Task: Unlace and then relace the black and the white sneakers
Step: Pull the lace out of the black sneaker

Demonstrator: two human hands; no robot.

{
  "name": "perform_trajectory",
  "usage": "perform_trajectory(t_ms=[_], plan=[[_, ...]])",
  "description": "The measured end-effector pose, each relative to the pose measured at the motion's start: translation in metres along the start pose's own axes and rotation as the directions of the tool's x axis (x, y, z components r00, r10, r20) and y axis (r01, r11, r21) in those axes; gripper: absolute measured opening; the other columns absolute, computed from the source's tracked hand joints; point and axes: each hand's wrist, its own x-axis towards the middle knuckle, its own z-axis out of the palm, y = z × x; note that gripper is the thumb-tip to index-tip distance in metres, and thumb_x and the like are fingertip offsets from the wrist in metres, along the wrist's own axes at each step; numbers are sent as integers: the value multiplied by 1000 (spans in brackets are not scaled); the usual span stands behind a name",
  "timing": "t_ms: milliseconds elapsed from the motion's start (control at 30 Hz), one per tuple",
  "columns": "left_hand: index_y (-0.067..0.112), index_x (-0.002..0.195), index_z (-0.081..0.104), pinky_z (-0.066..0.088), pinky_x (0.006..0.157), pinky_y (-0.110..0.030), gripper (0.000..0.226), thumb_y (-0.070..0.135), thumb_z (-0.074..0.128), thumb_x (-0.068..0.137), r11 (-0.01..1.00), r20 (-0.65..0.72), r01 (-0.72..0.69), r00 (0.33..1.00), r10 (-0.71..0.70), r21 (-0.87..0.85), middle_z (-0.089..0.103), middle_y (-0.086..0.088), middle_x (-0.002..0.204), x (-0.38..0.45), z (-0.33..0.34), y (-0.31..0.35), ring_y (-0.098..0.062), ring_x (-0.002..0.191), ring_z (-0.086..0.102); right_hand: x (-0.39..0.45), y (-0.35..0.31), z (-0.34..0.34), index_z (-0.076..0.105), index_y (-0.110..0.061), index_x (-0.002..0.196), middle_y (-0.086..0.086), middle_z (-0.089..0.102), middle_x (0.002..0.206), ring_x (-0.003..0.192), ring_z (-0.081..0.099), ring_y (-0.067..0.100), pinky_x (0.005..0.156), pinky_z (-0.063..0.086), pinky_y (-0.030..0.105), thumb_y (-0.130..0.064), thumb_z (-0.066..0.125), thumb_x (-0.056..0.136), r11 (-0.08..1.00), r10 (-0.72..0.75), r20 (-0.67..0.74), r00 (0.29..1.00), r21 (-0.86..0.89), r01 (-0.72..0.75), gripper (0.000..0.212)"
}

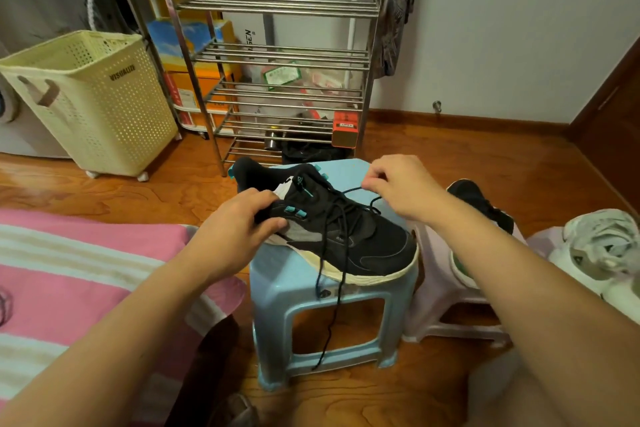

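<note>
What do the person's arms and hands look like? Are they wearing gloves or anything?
No gloves. Both hands, the left hand and the right hand, are bare. Both forearms are bare too: no sleeves reach them, and no watch, ring or bracelet shows.

The stool [332, 291] is smooth plastic. The shoe [367, 239] is soft matt cloth. The rack [277, 7] is shiny metal. The floor [450, 149] is glossy wood.

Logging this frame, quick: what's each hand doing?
Left hand: grips the black sneaker at its collar.
Right hand: pinches the lace.
</note>
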Motion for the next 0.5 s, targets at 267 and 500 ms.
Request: perform_trajectory(t_ms=[267, 500], plan=[[23, 104, 63, 50, 79, -39, 10, 30, 65, 97, 999, -9, 35, 999, -35, 24, 57, 5, 96, 3, 0, 8, -12, 88, 56, -10, 67, -7, 64, -13, 123, 8, 60, 111, 94, 59, 24, 80, 48, 34, -20, 54, 101, 868, 480, -163, 862, -55, -493, 25], [18, 104, 63, 48, 79, -42, 13, 28, 66, 96, 999, -4, 24, 1000, -24, 29, 57, 1, 95, 1, 1, 6, -16, 88, 56, -22, -23, 17, 68, -20, 127, -1, 66, 122, 116, 56, 17, 99, 40, 31, -27, 61, 99, 978, -205, 94, 974, 64, 200, 30]])
